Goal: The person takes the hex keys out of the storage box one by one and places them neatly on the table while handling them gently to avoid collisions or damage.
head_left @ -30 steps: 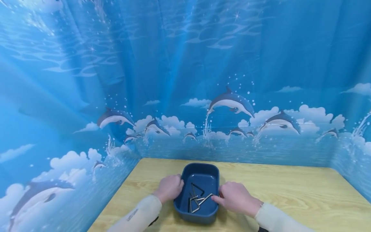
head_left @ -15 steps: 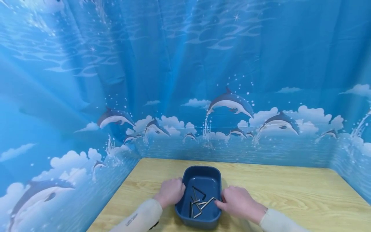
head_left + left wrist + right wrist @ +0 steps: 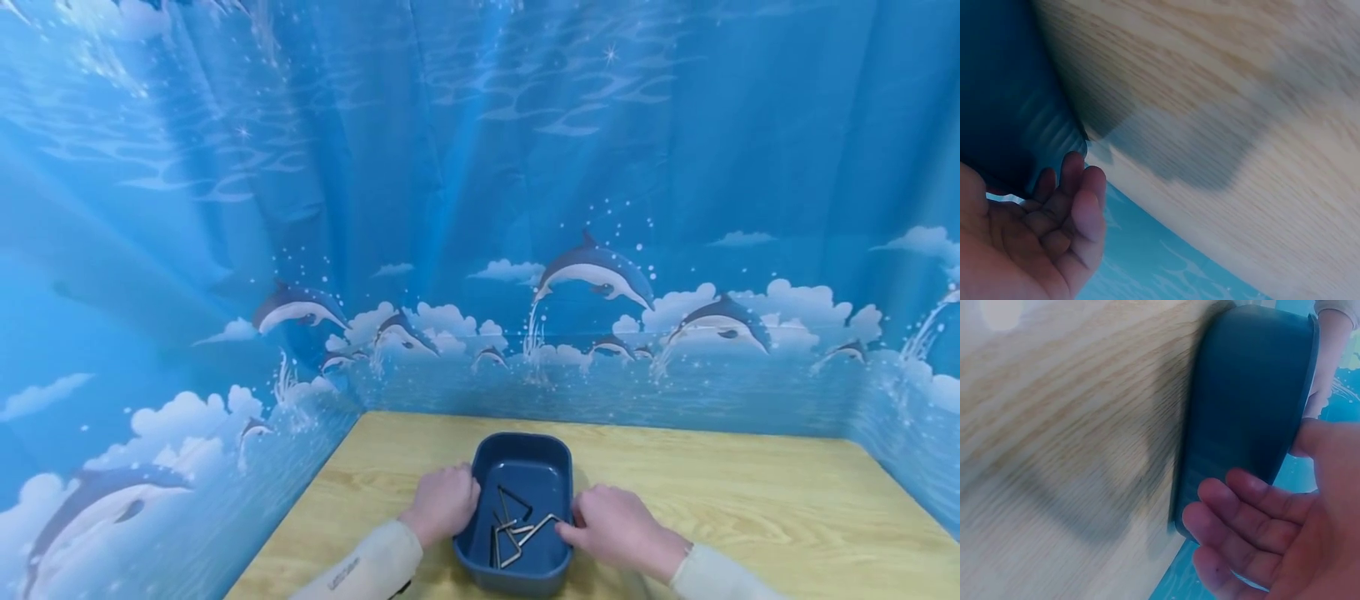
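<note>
A dark blue plastic bin [image 3: 525,448] sits on the table in the head view, with several L-shaped hex keys [image 3: 508,546], black and metallic, lying loosely inside it. My left hand [image 3: 444,504] grips the bin's left rim; in the left wrist view its curled fingers [image 3: 1089,187] are at the outer wall. On the opposite side my right hand [image 3: 618,527] holds the right rim, thumb over the edge. The right wrist view shows those fingers [image 3: 1254,519] bent along the outside of the wall. The left thumb is hidden behind the bin there.
A light wood-grain table [image 3: 720,500] lies under the bin and extends to both sides. Blue curtains [image 3: 480,208] printed with dolphins and clouds stand along its far and side edges.
The bin, with the hex keys in it, has moved slightly toward me and a little to the right, both hands moving along with it. In the last half second it has barely shifted.
</note>
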Action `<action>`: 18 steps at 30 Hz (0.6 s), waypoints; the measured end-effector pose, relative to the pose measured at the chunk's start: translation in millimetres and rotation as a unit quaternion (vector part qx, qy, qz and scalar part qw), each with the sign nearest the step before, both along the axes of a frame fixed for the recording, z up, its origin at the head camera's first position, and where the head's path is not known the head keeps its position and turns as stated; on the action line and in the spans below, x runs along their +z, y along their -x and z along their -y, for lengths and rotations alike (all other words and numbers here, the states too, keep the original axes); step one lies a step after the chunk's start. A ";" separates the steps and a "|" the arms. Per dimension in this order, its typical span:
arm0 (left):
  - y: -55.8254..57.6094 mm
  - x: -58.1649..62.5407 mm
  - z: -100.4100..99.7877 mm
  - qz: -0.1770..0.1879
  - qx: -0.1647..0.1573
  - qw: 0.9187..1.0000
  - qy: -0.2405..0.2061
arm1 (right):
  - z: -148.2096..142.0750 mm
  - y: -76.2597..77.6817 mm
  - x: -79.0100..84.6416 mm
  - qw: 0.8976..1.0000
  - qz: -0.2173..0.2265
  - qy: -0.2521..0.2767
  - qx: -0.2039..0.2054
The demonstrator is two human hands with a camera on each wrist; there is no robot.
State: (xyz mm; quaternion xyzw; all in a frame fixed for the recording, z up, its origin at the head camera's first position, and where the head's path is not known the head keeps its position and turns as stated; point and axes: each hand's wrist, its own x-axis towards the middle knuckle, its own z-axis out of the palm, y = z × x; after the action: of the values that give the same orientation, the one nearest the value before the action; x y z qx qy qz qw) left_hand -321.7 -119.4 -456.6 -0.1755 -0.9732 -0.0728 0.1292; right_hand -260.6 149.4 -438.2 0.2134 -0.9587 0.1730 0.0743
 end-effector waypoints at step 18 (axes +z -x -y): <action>1.3 -2.2 -0.2 0.004 0.006 1.000 -0.004 | -2.1 8.4 -0.8 0.998 0.053 0.015 0.010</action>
State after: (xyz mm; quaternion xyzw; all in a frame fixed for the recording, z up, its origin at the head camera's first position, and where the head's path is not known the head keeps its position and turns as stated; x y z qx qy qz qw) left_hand -323.1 -119.1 -458.8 -0.1691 -0.9745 -0.0766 0.1261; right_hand -269.0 151.5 -439.0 0.2126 -0.9563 0.1993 0.0252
